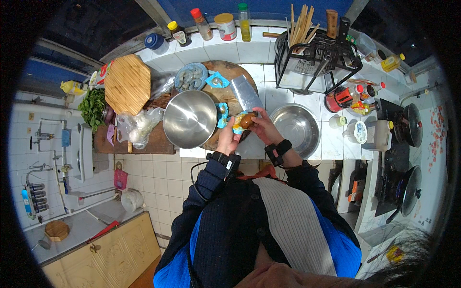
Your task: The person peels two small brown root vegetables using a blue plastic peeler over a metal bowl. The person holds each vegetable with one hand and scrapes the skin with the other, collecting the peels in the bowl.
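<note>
Between my two hands is a brown, shiny egg (247,121), seemingly a preserved one. My right hand (265,126) grips it with the fingertips at its right end. A torn blue and yellow wrapper (237,129) is held in my left hand (228,138), just under the egg's left side. Beyond them is a round wooden chopping board (230,68) bearing a cleaver blade (246,93) and two opened blue wrappers, one at the back (217,80) and one nearer (223,112). A deep steel bowl (190,118) stands to the left of my hands, overlapping the board.
To the right sits a wide steel basin (300,126). A blue bowl of shrimp (191,76) is behind the steel bowl. At left are a bamboo board (128,84), leafy greens (92,108) and a plastic bag (142,126). A knife rack (317,61) and sauce bottles (354,95) stand back right.
</note>
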`<state>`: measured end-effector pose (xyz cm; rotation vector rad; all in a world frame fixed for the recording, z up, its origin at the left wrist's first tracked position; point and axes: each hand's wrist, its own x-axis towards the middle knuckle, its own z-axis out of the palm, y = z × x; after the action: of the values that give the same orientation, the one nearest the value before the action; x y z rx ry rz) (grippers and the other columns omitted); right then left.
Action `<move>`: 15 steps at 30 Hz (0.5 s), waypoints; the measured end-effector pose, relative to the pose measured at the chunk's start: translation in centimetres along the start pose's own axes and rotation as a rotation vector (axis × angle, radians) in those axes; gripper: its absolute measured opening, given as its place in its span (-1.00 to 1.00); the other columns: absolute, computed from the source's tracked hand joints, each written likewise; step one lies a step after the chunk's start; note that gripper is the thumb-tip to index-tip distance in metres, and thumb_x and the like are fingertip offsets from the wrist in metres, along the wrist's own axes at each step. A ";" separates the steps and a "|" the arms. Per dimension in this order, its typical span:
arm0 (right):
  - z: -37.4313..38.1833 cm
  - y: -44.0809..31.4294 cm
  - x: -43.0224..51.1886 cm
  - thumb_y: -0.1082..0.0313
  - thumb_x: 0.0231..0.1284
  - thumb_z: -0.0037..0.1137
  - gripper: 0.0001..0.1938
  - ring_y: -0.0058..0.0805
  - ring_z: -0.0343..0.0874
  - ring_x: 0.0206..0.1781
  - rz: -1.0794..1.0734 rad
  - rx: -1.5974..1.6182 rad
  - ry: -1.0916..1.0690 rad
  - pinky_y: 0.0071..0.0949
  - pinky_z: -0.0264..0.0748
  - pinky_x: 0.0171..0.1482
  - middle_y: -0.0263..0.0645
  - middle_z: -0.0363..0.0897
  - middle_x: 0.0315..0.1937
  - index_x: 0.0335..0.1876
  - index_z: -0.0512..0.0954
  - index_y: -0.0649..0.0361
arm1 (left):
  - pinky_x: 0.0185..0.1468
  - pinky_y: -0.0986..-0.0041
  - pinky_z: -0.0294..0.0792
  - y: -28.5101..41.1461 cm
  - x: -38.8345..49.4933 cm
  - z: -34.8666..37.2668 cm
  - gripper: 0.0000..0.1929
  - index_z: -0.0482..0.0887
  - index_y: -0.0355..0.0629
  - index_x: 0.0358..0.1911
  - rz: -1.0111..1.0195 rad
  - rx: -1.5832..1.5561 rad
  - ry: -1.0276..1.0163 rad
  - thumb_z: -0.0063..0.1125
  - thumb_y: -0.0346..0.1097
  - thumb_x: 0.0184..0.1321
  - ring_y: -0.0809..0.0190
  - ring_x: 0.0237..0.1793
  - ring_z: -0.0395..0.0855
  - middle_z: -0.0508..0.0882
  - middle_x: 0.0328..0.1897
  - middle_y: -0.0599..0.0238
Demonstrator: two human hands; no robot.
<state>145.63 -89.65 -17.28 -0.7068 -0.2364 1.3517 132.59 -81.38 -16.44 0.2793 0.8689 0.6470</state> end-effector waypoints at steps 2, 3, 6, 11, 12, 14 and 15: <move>-0.2 0.0 0.2 0.38 0.26 0.00 -0.75 -0.44 0.48 0.03 0.011 -0.030 -0.027 -0.44 0.49 0.02 -0.26 0.45 -0.02 0.04 0.39 0.05 | -0.02 0.43 0.51 -0.1 0.3 -0.3 -0.77 0.47 -0.22 -0.07 -0.007 0.002 0.016 0.00 -0.24 0.31 0.22 -0.07 0.60 0.60 -0.06 0.19; -0.4 0.0 0.4 0.38 0.26 0.00 -0.74 -0.44 0.48 0.04 0.028 -0.048 -0.040 -0.44 0.49 0.03 -0.25 0.45 -0.02 0.05 0.38 0.06 | -0.02 0.44 0.51 -0.2 0.5 -0.5 -0.76 0.47 -0.22 -0.06 -0.011 -0.004 0.019 -0.01 -0.24 0.31 0.22 -0.07 0.60 0.60 -0.05 0.19; -0.7 0.1 0.7 0.37 0.23 0.05 -0.69 -0.43 0.47 0.06 0.100 -0.105 -0.031 -0.44 0.48 0.05 -0.25 0.44 -0.01 0.07 0.36 0.10 | -0.03 0.45 0.51 -0.6 1.0 -1.4 -0.73 0.46 -0.22 -0.02 -0.070 -0.082 0.030 -0.06 -0.21 0.34 0.23 -0.06 0.60 0.60 -0.04 0.20; -1.0 0.8 0.4 0.33 0.04 0.28 -0.54 -0.41 0.46 0.06 -0.002 -0.583 -0.118 -0.46 0.44 0.09 -0.26 0.43 -0.01 0.06 0.37 0.18 | -0.05 0.45 0.49 -1.3 1.5 -3.6 -0.70 0.46 -0.18 0.01 -0.091 -0.007 -0.049 -0.11 -0.15 0.36 0.26 -0.06 0.60 0.60 -0.03 0.26; -0.9 0.8 0.4 0.32 -0.01 0.32 -0.51 -0.41 0.46 0.07 -0.027 -0.666 -0.123 -0.45 0.43 0.10 -0.26 0.42 -0.02 0.05 0.36 0.18 | -0.04 0.44 0.49 -1.4 1.6 -4.0 -0.70 0.46 -0.18 0.02 -0.101 0.016 -0.082 -0.11 -0.15 0.36 0.26 -0.05 0.59 0.60 -0.02 0.26; -0.7 0.9 0.3 0.30 -0.12 0.38 -0.43 -0.34 0.42 0.08 -0.120 -1.028 -0.018 -0.40 0.41 0.11 -0.22 0.40 -0.05 0.04 0.35 0.18 | -0.01 0.41 0.46 -1.8 1.8 -4.6 -0.68 0.45 -0.15 0.05 -0.131 0.023 -0.029 -0.10 -0.14 0.35 0.26 -0.01 0.56 0.59 0.00 0.29; -0.6 0.9 0.2 0.30 -0.13 0.39 -0.43 -0.31 0.41 0.08 -0.302 -1.177 -0.080 -0.39 0.41 0.10 -0.19 0.39 -0.05 0.04 0.35 0.18 | 0.00 0.41 0.45 -2.0 1.9 -4.9 -0.68 0.45 -0.15 0.05 -0.107 0.013 -0.006 -0.09 -0.14 0.35 0.26 0.00 0.55 0.58 0.00 0.29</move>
<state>145.28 -89.61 -18.26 -1.5030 -1.2060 0.8546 130.49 -81.85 -21.59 0.2447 0.8768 0.5415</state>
